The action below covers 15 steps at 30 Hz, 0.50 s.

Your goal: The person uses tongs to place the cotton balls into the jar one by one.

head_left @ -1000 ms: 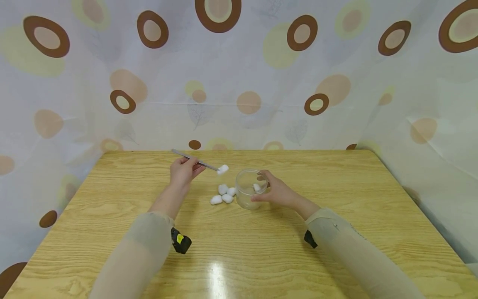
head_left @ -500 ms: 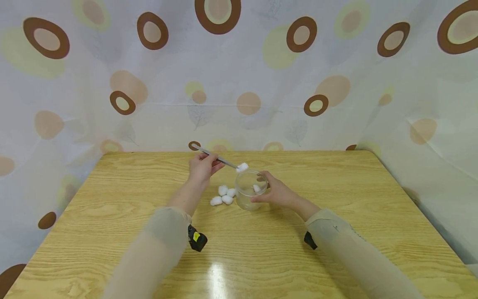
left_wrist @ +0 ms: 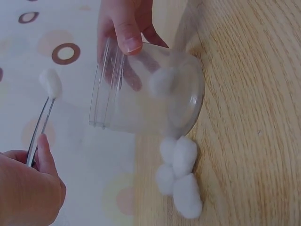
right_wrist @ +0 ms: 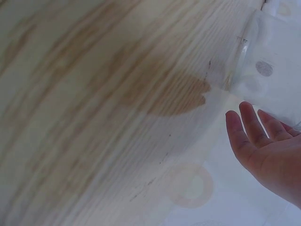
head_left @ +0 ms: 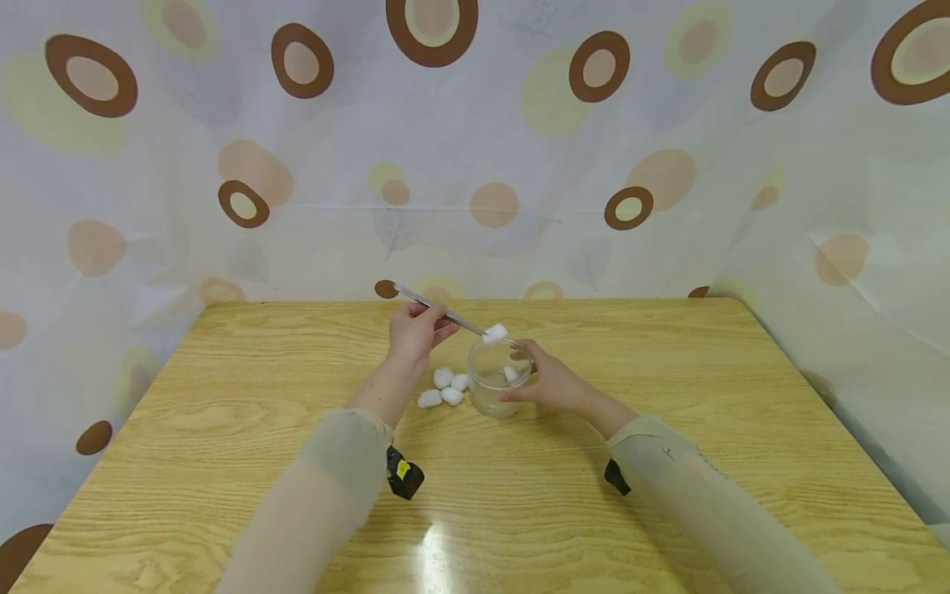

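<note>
My left hand [head_left: 416, 334] pinches metal tweezers [head_left: 445, 312], whose tips hold a white cotton ball [head_left: 495, 332] at the far rim of a clear jar, just above its mouth. In the left wrist view that cotton ball [left_wrist: 51, 83] is apart from the jar [left_wrist: 136, 99]. My right hand [head_left: 552, 379] grips the jar [head_left: 490, 400] round its right side, thumb toward me. One cotton ball [head_left: 510, 374] shows inside the jar. Left of the jar, several cotton balls [head_left: 443, 378] lie bunched on the table. The right wrist view shows the right hand's fingers [right_wrist: 254, 127] against the jar.
The jar stands on a wooden table [head_left: 519, 511], toward its far edge. Behind and at the sides hangs a pale curtain [head_left: 475, 148] with brown and yellow spots. Black wrist cameras sit under the left sleeve [head_left: 319, 487] and the right sleeve [head_left: 698, 487].
My left hand has moved right, carrying the tweezers and cotton ball from left of the jar to above its rim. The right hand and jar have stayed put.
</note>
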{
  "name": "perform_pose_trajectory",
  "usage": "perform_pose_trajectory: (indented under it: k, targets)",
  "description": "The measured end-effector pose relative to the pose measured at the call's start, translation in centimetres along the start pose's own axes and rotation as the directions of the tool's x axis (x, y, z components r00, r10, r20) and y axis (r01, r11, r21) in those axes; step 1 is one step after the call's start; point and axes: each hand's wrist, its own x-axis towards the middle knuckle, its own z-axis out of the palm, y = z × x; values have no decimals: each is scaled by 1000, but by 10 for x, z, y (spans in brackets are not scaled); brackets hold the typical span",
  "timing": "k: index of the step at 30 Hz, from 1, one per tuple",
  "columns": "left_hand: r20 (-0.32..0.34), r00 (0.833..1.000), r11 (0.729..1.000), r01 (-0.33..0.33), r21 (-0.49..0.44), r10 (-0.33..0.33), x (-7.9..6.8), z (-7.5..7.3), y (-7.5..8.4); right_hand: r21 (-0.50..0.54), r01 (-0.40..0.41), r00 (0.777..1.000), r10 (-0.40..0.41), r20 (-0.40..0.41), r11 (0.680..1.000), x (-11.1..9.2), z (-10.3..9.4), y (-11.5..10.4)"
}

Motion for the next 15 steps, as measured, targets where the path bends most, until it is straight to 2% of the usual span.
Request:
perform_pose_trajectory:
  k: [15]
  targets:
    - [-10, 1000, 998, -20, 59, 20, 0, 0, -5, -18, 16, 1000, -16, -11, 1000, 0, 1, 0]
